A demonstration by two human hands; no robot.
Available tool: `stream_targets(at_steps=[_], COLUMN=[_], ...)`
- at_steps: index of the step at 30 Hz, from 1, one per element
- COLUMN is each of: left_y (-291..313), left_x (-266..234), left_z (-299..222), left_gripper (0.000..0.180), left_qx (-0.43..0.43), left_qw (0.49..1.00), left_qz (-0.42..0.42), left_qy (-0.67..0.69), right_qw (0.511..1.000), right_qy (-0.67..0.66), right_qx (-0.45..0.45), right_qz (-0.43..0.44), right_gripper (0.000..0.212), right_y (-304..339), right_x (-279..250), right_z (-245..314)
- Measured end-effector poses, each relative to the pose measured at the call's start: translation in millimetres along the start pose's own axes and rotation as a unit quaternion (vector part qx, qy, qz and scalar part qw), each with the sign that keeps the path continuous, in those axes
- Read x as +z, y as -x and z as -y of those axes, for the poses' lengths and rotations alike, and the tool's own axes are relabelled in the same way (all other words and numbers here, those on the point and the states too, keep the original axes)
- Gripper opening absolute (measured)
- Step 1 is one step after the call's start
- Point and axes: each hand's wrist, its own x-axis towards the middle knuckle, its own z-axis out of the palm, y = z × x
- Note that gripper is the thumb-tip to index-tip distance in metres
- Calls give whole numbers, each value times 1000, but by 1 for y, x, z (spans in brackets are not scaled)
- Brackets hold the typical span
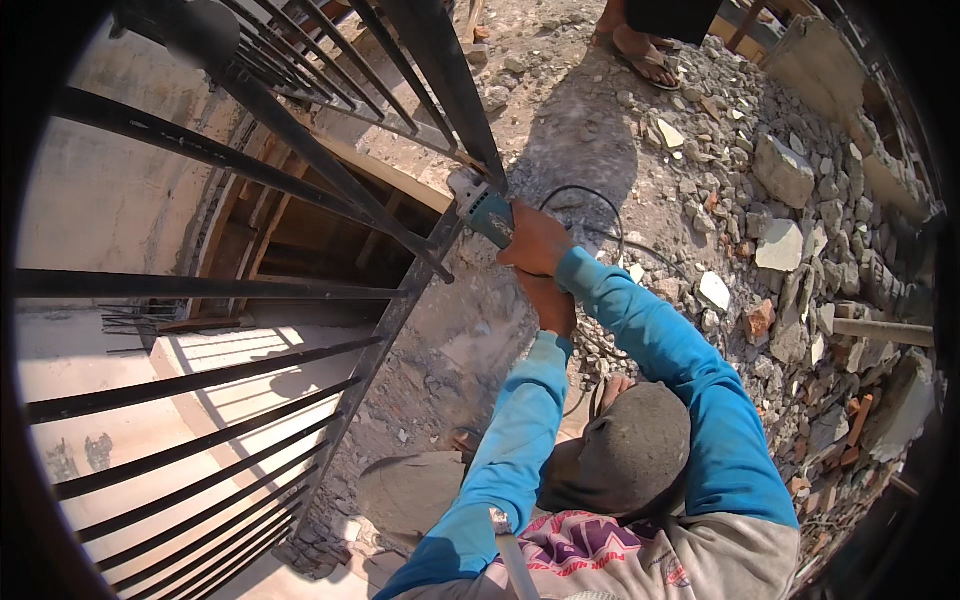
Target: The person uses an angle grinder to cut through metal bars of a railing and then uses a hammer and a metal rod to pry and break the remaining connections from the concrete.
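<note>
My right hand [537, 240] is closed round the body of a teal angle grinder [488, 216]. Just below it, my left hand [547, 302] is closed at the grinder's rear end, its fingers partly hidden by the right. The grinder's silver head points up and left, close against the corner of a black metal bar grille [365, 355]. Its disc cannot be made out, nor whether it touches the metal. A black cable [618, 215] loops on the ground to the right of my hands.
Rubble [785, 200] with broken concrete and brick covers the right side. A person's sandalled foot [648, 62] stands at the far side. Beyond the bars lie a pale ledge [200, 375] and a wood-framed opening [320, 235]. My bent knee [640, 440] is below my arms.
</note>
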Motion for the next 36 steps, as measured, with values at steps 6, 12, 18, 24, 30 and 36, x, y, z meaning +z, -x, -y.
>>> stream_targets(at_steps=[6,12,18,24,30,36], left_y=[37,54,68,78,50,54], left_x=[8,5,9,12,-49,-40], left_z=[-7,-4,-9,-36,-41,-28], left_gripper=[72,86,94,89,76,79], left_qx=[0,-17,-25,-50,-189,-138], left_qw=[1000,999,1000,998,952,964], left_qz=[-20,18,-13,9,152,14], left_qy=[-25,31,-7,-20,189,226], right_qw=[999,999,998,996,993,989], right_qy=[-30,16,27,69,94,134], right_qx=[2,23,42,26,36,8], right_qz=[-32,-42,-42,-55,-57,-56], right_gripper=[71,73,73,71,65,63], right_y=[33,53,60,65,69,76], right_x=[4,6,9,6,2,17], right_z=[-9,-10,-15,-12,-23,-21])
